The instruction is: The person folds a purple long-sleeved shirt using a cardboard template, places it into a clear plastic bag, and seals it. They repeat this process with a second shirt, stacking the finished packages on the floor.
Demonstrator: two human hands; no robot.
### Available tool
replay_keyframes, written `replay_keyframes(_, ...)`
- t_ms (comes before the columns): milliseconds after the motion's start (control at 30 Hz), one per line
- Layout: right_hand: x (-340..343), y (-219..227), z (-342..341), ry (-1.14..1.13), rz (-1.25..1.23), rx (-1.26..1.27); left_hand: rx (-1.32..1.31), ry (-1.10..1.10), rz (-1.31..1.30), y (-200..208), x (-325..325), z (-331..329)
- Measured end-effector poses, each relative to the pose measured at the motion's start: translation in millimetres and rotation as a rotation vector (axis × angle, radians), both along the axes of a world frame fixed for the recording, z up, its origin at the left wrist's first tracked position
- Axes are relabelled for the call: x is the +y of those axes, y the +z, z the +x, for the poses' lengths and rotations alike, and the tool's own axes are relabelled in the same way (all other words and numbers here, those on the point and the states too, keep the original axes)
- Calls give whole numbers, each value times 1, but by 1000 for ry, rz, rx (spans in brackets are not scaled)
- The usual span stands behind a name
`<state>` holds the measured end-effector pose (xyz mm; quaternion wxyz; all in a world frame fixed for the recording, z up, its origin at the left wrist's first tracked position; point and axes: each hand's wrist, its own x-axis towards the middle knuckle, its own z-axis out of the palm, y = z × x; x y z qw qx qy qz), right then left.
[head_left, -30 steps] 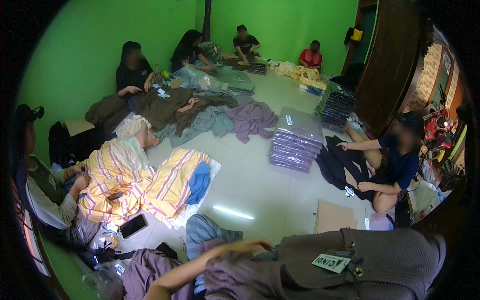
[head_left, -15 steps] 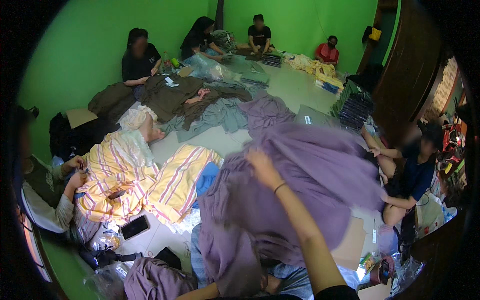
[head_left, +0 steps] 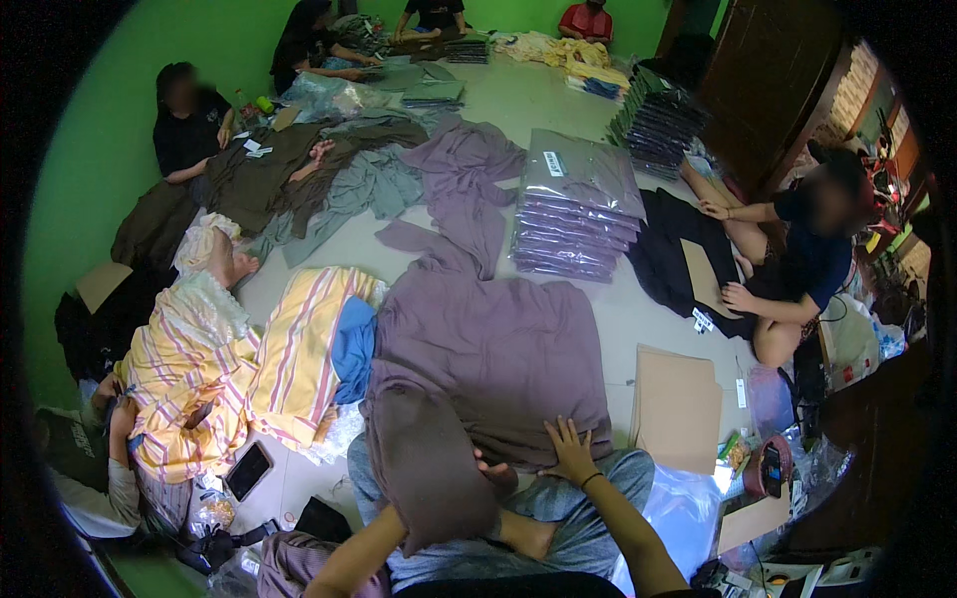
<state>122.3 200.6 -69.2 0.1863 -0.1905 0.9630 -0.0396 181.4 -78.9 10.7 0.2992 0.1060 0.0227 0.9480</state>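
Right hand [head_left: 572, 450] is resting open, fingers spreading, on the near right edge of 1 mauve garment [head_left: 498, 339]; left hand [head_left: 496, 471] is partly hiding behind its near left flap, its grip impossible to tell. The garment is lying straight ahead, seemingly running lengthwise away, the left hand sitting nearer the flap.

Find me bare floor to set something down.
A small floor patch shows between the mauve garment, the bagged stack, the black garment and the cardboard sheets. A larger one lies beyond that stack, left of the dark pile, short of the yellow cloth. It's crowded right of your knees with clear plastic, and forward-left with striped cloth.
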Motion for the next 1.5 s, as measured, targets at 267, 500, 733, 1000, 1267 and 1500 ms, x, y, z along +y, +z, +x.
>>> replay_keyframes(267,16,2,-54,55,-168,276,144,-302,-692,53,-60,-22)
replay_keyframes(500,50,80,-83,181,-166,696,392,-552,-1472,88,-117,-6)
replay_keyframes(733,63,47,-34,333,-36,504,576,-600,-2052,47,-174,41)
replay_keyframes(1000,79,51,-46,218,-158,-408,544,-939,-2270,-52,-229,114)
replay_keyframes(1267,55,18,-190,-234,-327,166,814,278,-2242,-25,-188,-79)
replay_keyframes(1500,8,-36,-205,-434,-154,283,997,264,-2647,-102,-56,-204)
